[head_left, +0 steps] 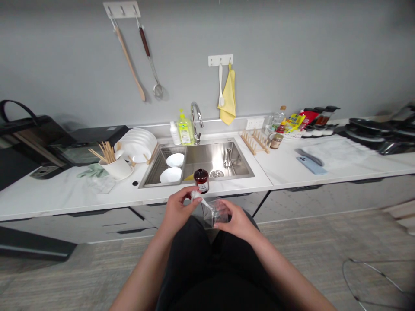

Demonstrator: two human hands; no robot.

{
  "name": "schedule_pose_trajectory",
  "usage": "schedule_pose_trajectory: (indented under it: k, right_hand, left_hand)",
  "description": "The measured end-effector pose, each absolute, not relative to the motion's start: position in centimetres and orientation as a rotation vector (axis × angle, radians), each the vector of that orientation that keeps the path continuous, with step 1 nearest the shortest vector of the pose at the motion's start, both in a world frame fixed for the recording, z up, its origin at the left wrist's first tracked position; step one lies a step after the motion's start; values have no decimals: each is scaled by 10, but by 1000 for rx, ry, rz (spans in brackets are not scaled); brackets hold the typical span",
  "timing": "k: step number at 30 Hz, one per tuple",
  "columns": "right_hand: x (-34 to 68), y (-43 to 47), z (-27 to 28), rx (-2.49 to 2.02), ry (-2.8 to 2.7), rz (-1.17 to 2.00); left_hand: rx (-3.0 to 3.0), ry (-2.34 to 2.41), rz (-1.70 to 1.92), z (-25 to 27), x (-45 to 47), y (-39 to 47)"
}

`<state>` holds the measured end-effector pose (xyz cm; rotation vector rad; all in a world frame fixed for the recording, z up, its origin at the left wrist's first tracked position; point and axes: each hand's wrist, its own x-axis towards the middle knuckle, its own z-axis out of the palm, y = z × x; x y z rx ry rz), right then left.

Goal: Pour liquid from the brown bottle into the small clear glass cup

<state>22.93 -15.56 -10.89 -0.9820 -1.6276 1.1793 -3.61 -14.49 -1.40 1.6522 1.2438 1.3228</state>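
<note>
In front of me, below the counter's edge, my left hand (pixel 183 205) pinches a thin whitish stick with a clear, knobby end (pixel 196 195). Its lower tip reaches into a clear plastic box (pixel 215 212), and I cannot make out its exact kind. My right hand (pixel 238 220) grips that box from the right side, fingers around its wall. Just beyond my left fingers, a dark brown bottle (pixel 201 181) with a white label stands upright on the counter's front edge by the sink.
The steel sink (pixel 244 170) holds a drain basket with two white bowls (pixel 171 175). Left of it are stacked white plates (pixel 138 144) and a cup of chopsticks (pixel 115 166). Rightward lie a wooden rack (pixel 254 142), a jar (pixel 275 141) and a blue phone (pixel 311 165).
</note>
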Motion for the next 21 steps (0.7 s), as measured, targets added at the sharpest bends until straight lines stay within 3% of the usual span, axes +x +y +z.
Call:
schedule_pose_trajectory:
  k: [21]
  right_hand:
    - [230,-155,-111,-1008,-1679,1137]
  left_hand:
    - [1921,1447,1296,-22,-39,-156]
